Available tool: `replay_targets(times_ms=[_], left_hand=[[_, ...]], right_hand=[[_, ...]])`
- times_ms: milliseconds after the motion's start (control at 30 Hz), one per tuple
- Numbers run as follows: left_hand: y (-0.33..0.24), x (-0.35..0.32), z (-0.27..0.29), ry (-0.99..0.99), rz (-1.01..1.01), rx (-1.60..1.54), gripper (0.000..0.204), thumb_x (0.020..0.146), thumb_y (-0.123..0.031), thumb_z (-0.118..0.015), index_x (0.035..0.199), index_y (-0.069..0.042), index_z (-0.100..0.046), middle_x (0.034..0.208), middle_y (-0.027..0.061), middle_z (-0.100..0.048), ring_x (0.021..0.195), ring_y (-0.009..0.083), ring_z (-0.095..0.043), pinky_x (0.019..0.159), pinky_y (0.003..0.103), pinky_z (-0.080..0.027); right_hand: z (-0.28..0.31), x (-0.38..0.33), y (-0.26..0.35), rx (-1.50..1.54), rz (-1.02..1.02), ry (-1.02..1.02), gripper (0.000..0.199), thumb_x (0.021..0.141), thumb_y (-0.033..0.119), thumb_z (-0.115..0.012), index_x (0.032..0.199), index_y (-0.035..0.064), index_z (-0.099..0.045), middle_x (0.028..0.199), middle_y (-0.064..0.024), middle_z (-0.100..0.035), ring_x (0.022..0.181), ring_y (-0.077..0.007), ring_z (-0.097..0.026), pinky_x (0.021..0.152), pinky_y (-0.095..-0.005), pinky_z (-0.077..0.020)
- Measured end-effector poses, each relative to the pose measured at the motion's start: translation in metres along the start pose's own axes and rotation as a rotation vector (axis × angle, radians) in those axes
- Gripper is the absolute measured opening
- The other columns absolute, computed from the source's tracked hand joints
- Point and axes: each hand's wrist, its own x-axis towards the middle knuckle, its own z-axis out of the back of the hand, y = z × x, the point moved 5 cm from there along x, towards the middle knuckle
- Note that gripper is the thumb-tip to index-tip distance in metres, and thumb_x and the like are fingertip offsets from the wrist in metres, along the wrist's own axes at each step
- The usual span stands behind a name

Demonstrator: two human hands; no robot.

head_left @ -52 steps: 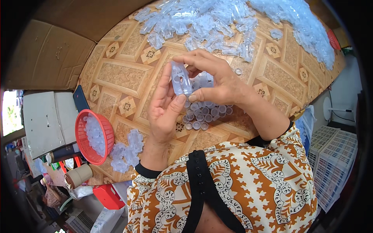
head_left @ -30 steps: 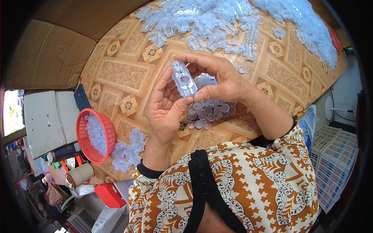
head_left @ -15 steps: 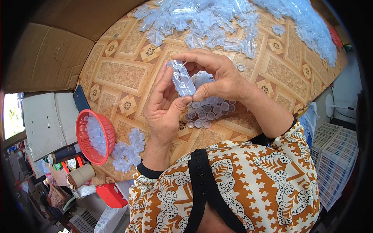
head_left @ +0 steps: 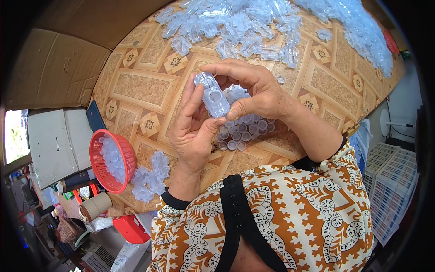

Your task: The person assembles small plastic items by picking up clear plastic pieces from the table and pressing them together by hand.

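Between my two hands is a clear plastic moulded case, oblong, with a round opening in its face. My left hand grips it from the left side, fingers curled behind and thumb at its lower end. My right hand holds its right side, index finger over the upper end and thumb at the lower corner. Just beyond and under the hands lies a heap of small round clear caps, partly hidden by my right hand. More clear plastic parts lie in a small pile left of my left forearm.
A red plastic basket of small clear pieces stands at the table's left edge. Large heaps of clear plastic parts cover the far side. One loose cap lies beyond my right hand. A cardboard box rises at the far left.
The clear case has turned slightly in my hands, so its round opening shows more plainly. Both hands keep their hold and have hardly moved.
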Motion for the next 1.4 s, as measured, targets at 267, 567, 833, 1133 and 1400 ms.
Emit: replay_targets(times_ms=[267,567,833,1133,1400], left_hand=[[0.001,0.002,0.001,0.040,-0.013,0.040,0.061,0.086,0.015,-0.063,0.142,0.002,-0.048,0.161,0.0243,-0.021,0.142,0.0337,-0.037,0.113,0.044,-0.042],[0.001,0.002,-0.005,0.001,0.068,0.067,0.054,0.095,0.002,-0.060,0.146,-0.001,-0.045,0.162,0.0228,-0.021,0.143,0.0303,-0.037,0.112,0.039,-0.041],[0.003,-0.005,-0.013,-0.032,0.103,0.048,0.076,0.098,-0.029,-0.065,0.154,0.001,-0.024,0.144,0.0146,-0.049,0.128,0.0218,-0.052,0.108,0.036,-0.042],[0.021,-0.004,0.010,-0.250,0.156,0.099,0.037,0.098,-0.003,-0.059,0.132,0.002,-0.046,0.118,0.0160,-0.063,0.098,0.0236,-0.069,0.088,0.034,-0.057],[0.006,-0.010,-0.011,-0.139,0.112,0.105,0.037,0.096,0.002,-0.060,0.130,0.003,-0.045,0.117,0.0155,-0.060,0.099,0.0242,-0.068,0.089,0.036,-0.058]], right_hand=[[0.003,0.000,-0.003,-0.065,0.075,0.011,0.089,0.063,0.029,-0.089,0.141,0.0036,-0.055,0.122,-0.0060,-0.060,0.108,-0.0175,-0.060,0.097,-0.0322,-0.0488],[-0.004,-0.004,0.013,-0.300,0.220,-0.110,0.084,0.067,0.032,-0.088,0.139,0.0016,-0.056,0.116,-0.0080,-0.061,0.095,-0.0156,-0.059,0.087,-0.0299,-0.0498],[-0.026,-0.014,0.018,-0.765,0.344,-0.346,0.064,0.079,0.023,-0.079,0.130,-0.0068,-0.053,0.113,-0.0210,-0.060,0.089,-0.0291,-0.065,0.072,-0.0349,-0.0579],[-0.015,-0.006,0.010,-0.772,0.267,-0.184,0.033,0.074,0.004,-0.068,0.107,0.0042,-0.068,0.092,-0.0175,-0.067,0.080,-0.0321,-0.069,0.066,-0.0440,-0.0566],[0.077,-0.041,0.030,-1.287,-0.562,-0.372,0.030,0.083,0.008,-0.056,0.105,0.0124,-0.075,0.097,-0.0146,-0.074,0.093,-0.0300,-0.071,0.085,-0.0437,-0.0549]])
